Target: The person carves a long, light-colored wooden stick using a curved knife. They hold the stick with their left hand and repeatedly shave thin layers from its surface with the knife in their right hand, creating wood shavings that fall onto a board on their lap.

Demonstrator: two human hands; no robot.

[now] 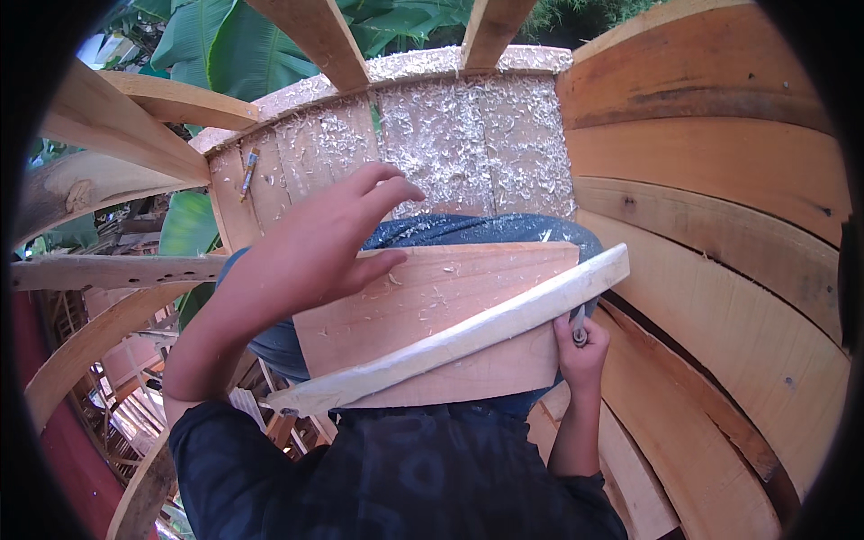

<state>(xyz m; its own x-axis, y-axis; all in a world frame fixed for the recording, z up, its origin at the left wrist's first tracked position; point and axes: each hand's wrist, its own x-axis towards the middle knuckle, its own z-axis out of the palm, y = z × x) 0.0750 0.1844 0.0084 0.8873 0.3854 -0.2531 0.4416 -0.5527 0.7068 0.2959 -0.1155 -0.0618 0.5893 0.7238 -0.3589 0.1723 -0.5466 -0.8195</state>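
1. Nearest is the dark patterned shirt (432, 468), below the flat, pale-pinkish wooden board (432, 292) lying across the lap; its faint letter-like shapes cannot be read surely.
2. The long, whitish, slightly bowed wooden strip (468, 335) rests slantwise on the board, both ends overhanging it.
3. At the board's right edge, the right hand (585, 355) is closed around a small, grey, metal-looking tool (579, 337), beneath the strip; its exact kind is unclear.
4. Over the board's far left part, the left hand (364, 229) is loosely spread, holding nothing.
5. Judging by the shavings, trimming the strip is well under way: its upper face looks pale and fairly even. Some finishing probably remains, though how much cannot be told.
6. Beyond the board and the blue denim trousers (432, 231), curled whitish shavings (441, 135) litter the brown planks (301, 166).
7. On those planks, far left of the board, lies a slim yellow-and-blue stick-like object (249, 174); any print is too small to read.
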